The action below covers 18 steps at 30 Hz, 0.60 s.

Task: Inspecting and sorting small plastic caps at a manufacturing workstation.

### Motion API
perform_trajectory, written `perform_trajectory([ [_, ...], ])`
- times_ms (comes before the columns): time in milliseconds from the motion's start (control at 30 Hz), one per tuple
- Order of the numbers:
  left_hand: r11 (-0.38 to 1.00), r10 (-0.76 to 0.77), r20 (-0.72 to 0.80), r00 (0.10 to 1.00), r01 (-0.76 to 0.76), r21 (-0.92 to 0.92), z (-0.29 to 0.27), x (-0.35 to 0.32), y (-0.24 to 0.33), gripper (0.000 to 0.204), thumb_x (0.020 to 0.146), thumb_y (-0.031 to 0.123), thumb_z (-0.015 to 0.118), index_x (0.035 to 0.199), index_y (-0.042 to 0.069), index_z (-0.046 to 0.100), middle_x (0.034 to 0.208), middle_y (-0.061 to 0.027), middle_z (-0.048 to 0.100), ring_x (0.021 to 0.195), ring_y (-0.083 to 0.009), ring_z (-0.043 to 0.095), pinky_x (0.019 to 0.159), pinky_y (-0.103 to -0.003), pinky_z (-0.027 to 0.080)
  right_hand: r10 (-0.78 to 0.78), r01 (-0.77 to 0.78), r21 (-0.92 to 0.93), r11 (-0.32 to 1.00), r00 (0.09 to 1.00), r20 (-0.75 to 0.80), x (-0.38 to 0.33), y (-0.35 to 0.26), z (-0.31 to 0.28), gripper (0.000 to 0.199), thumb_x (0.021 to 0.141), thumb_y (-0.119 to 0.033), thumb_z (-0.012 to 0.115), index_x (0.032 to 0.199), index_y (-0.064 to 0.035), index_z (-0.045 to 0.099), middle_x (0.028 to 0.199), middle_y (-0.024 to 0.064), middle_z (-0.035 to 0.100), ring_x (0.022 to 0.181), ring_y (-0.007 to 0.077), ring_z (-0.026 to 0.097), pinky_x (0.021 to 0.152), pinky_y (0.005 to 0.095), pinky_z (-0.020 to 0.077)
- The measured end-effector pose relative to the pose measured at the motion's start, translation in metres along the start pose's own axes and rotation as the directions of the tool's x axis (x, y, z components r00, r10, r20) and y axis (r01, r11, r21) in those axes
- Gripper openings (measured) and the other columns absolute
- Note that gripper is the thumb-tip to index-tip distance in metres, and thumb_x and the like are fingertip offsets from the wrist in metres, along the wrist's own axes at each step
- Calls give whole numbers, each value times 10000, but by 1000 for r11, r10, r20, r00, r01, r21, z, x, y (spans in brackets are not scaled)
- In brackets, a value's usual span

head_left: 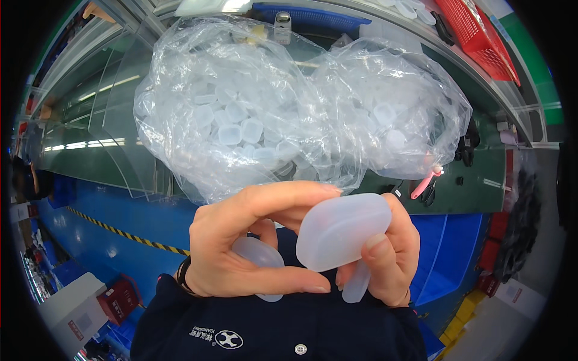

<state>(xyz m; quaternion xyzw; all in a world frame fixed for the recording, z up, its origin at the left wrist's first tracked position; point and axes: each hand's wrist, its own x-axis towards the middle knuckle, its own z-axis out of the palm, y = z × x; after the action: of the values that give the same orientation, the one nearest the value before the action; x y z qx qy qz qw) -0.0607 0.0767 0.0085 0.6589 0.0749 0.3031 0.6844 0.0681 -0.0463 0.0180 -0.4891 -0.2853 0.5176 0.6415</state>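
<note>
My right hand (pixel 394 259) grips a translucent white plastic cap (pixel 337 231), rounded and shallow, between thumb and fingers. Below it, a second translucent piece (pixel 358 284) sticks out under the same hand's fingers. In the palm of my left hand (pixel 220 240), the curled fingers hold another translucent white piece (pixel 259 253). The left thumb and forefinger are spread, their tips close to the cap's left side. Beyond my hands a big clear plastic bag (pixel 174 66) is full of similar caps (pixel 230 134), and a second clear bag (pixel 448 108) beside it holds more.
The bags rest on a dark green tabletop (pixel 72 117). At the right lie a pink-handled tool (pixel 425 184) and black scissors (pixel 428 196). A red basket (pixel 478 36) stands far right; a small bottle (pixel 282 27) and a blue tray (pixel 319 19) are at the back.
</note>
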Motion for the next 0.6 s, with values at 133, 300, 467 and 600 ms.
perform_trajectory([
  [133,973,-54,35,998,61,-222,1,2,-7,616,577,12,747,1095,-56,420,987,-147,552,884,-159,577,442,-117,391,13,-13,34,999,1000,15,-1,4,-3,187,850,-107,468,959,41,432,648,64,577,532,57,517,493,181,389],
  [300,986,-91,-22,996,87,-139,10,3,-3,627,566,33,755,1066,-56,389,960,-159,540,853,-158,564,555,-171,432,-25,30,54,998,996,-90,-2,1,1,185,834,-83,491,954,40,419,651,68,579,522,59,518,490,172,388],
  [467,999,-30,-138,990,35,36,10,2,-11,620,589,66,748,1069,-47,373,940,-165,536,776,-150,570,642,-228,466,-167,156,-99,983,978,-121,9,10,2,184,813,-59,523,937,37,427,671,73,585,533,63,536,478,165,392],
  [600,951,74,-359,930,43,307,9,-5,-9,327,671,14,670,967,-13,534,851,-96,593,708,-119,589,512,-186,447,-128,109,-151,983,985,-118,16,18,18,183,802,-57,543,916,37,435,681,79,595,550,65,552,474,169,402],
])
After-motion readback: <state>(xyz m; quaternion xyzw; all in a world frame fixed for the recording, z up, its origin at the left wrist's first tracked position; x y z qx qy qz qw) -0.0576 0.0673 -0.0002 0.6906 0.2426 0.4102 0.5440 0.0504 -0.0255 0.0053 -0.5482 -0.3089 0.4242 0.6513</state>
